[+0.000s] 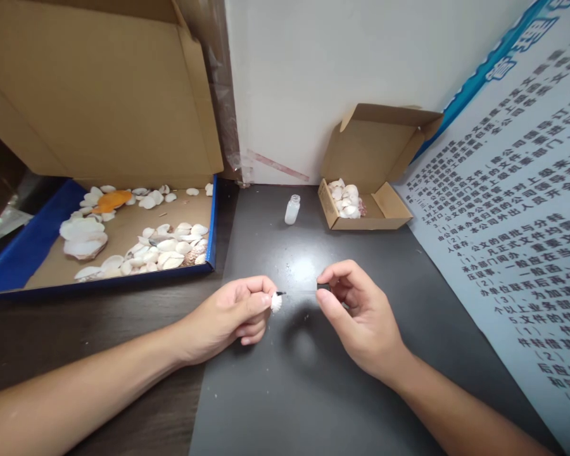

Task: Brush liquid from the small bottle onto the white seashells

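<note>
Between thumb and fingers, my left hand [237, 308] pinches a small white ribbed seashell [277, 304]. My right hand [363, 316] is closed on the black cap of a brush applicator [323, 287]. A thin, pale stem runs left from this cap to a dark brush tip, which lies at the upper edge of the shell. Beyond both hands, a small clear bottle [292, 211] stands upright with no cap on it and whitish contents inside.
At the left, an open blue-edged cardboard box [126, 218] holds many shells, one of them orange [113, 201]. A smaller open cardboard box [373, 223] with shells stands at the back right. A printed panel [517, 209] rises along the right side, and a white wall [313, 82] stands behind.
</note>
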`<control>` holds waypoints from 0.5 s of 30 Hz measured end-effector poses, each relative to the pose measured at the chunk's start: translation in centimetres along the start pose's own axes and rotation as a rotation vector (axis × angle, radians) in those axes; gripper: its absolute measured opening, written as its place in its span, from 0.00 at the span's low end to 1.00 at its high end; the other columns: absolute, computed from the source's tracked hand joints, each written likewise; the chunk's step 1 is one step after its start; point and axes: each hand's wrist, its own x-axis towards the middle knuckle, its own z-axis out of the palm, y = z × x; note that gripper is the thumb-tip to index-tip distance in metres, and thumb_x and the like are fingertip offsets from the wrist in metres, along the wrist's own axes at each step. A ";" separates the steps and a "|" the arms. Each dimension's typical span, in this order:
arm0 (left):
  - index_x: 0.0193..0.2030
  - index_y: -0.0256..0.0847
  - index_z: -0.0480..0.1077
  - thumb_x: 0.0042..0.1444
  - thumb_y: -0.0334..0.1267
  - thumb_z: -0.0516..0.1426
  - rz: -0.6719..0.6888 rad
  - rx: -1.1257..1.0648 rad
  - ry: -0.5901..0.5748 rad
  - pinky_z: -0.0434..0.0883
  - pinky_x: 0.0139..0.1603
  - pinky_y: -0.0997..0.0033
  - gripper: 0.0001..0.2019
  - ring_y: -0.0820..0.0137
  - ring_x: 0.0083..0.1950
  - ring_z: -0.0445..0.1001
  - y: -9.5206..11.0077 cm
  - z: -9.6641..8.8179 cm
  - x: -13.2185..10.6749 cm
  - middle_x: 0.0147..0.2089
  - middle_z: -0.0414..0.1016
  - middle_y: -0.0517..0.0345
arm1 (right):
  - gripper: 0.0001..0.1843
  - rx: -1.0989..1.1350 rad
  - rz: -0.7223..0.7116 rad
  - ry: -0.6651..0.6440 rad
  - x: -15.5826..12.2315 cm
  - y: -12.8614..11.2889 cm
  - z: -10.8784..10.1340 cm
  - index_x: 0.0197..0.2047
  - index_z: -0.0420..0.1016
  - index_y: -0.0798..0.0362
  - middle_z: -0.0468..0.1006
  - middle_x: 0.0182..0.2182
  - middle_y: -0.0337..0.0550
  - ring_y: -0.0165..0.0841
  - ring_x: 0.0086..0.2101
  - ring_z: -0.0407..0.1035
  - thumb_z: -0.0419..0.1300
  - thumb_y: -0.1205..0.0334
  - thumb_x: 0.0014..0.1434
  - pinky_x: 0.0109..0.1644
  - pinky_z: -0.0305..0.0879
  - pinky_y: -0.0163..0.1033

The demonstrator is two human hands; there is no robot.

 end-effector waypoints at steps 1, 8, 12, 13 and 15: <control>0.34 0.39 0.65 0.59 0.45 0.62 0.000 -0.003 0.003 0.56 0.20 0.82 0.13 0.82 0.18 0.46 0.0 0.0 0.0 0.17 0.52 0.74 | 0.04 -0.016 0.004 0.010 0.0 0.0 0.0 0.38 0.66 0.48 0.62 0.23 0.30 0.25 0.21 0.57 0.59 0.65 0.61 0.23 0.56 0.30; 0.32 0.38 0.66 0.58 0.43 0.62 -0.009 -0.055 0.039 0.67 0.20 0.79 0.12 0.82 0.16 0.57 0.2 0.4 0.0 0.19 0.66 0.67 | 0.04 -0.056 0.027 -0.009 0.2 -0.1 0.0 0.38 0.66 0.49 0.61 0.22 0.30 0.26 0.20 0.56 0.59 0.65 0.60 0.22 0.55 0.32; 0.32 0.38 0.66 0.59 0.41 0.61 -0.017 -0.078 0.041 0.69 0.19 0.79 0.11 0.82 0.14 0.60 0.3 0.6 0.0 0.22 0.72 0.64 | 0.03 0.003 0.014 0.014 0.1 0.0 0.0 0.38 0.65 0.48 0.61 0.22 0.30 0.26 0.20 0.56 0.57 0.64 0.62 0.22 0.55 0.31; 0.32 0.38 0.66 0.59 0.41 0.61 -0.018 -0.085 0.040 0.69 0.19 0.79 0.11 0.82 0.14 0.61 0.3 0.6 0.0 0.22 0.72 0.64 | 0.02 0.027 0.005 -0.005 0.1 0.0 0.0 0.39 0.65 0.48 0.61 0.22 0.30 0.26 0.20 0.56 0.56 0.64 0.62 0.22 0.55 0.31; 0.32 0.38 0.66 0.59 0.40 0.61 -0.016 -0.100 0.038 0.70 0.19 0.79 0.10 0.82 0.14 0.61 0.4 0.6 0.0 0.23 0.72 0.64 | 0.03 0.018 0.000 -0.048 0.0 0.0 0.0 0.40 0.65 0.48 0.61 0.23 0.30 0.26 0.21 0.56 0.57 0.64 0.62 0.23 0.56 0.31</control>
